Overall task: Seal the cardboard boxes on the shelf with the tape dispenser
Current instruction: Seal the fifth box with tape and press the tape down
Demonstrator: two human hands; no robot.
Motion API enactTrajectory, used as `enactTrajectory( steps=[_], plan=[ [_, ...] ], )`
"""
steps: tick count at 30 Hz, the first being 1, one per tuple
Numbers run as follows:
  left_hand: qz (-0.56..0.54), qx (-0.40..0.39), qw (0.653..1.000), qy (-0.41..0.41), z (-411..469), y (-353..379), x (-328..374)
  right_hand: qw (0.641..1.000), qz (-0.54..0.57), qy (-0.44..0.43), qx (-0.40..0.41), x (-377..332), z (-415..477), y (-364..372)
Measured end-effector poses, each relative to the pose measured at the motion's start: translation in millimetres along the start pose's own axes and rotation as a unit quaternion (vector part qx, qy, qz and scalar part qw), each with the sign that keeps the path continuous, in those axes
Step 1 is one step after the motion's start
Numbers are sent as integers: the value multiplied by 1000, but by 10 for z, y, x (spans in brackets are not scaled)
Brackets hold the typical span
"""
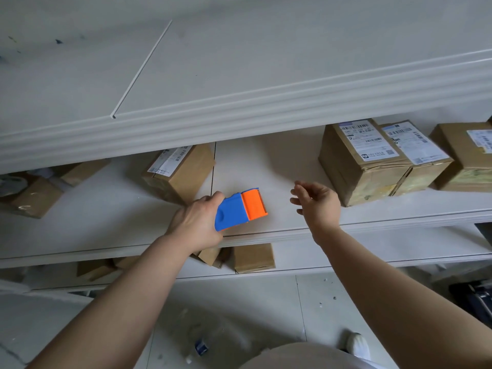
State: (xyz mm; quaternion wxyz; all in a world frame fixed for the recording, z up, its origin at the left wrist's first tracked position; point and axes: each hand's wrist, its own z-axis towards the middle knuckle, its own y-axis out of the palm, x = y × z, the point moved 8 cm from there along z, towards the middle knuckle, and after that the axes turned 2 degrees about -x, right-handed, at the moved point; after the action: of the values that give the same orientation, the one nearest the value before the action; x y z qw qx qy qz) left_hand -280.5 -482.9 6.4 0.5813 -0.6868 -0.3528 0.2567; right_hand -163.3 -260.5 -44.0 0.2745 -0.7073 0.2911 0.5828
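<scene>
My left hand (195, 222) grips a blue and orange tape dispenser (239, 208) just above the front of the white middle shelf (111, 209), orange end pointing away from me. My right hand (318, 202) hovers to its right, fingers loosely spread and holding nothing, a short way left of a labelled cardboard box (359, 161). A second labelled box (418, 158) stands pressed against that one, and a third box (463, 158) sits further right. Another labelled box (179, 173) stands behind my left hand, partly under the upper shelf.
The upper shelf (239, 107) overhangs the boxes' backs. More boxes (34, 195) lie at the far left of the middle shelf. Small boxes (253, 258) sit on the lower shelf. Below are a tiled floor, a blue scrap (201, 347) and my shoe (358, 344).
</scene>
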Motion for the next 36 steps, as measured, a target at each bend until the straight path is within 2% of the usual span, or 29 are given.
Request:
enactTrajectory(
  steps=[3, 6, 13, 19, 23, 28, 32, 36],
  plan=[
    [-51, 13, 999, 0, 26, 47, -36, 998, 45, 32, -10, 85, 0, -13],
    [-65, 23, 997, 15, 51, 75, -39, 998, 44, 51, -16, 205, 7, -18],
    [-8, 38, 998, 45, 116, 51, -10, 999, -30, 16, 36, 314, -37, -57],
    [-14, 53, 998, 37, 1, 30, -225, 997, 40, 54, 29, 410, -97, 212],
    [-3, 41, 999, 22, -135, 114, -487, 996, 55, 75, -17, 451, -190, 422],
    [-60, 13, 998, -9, -325, 224, -654, 992, 54, 85, -79, 440, -271, 608],
    [-66, 10, 996, -56, -517, 236, -712, 989, -21, 61, -130, 449, -292, 727],
    [-59, 23, 993, -98, -628, 166, -827, 985, -96, 26, -140, 458, -323, 868]
  ],
)
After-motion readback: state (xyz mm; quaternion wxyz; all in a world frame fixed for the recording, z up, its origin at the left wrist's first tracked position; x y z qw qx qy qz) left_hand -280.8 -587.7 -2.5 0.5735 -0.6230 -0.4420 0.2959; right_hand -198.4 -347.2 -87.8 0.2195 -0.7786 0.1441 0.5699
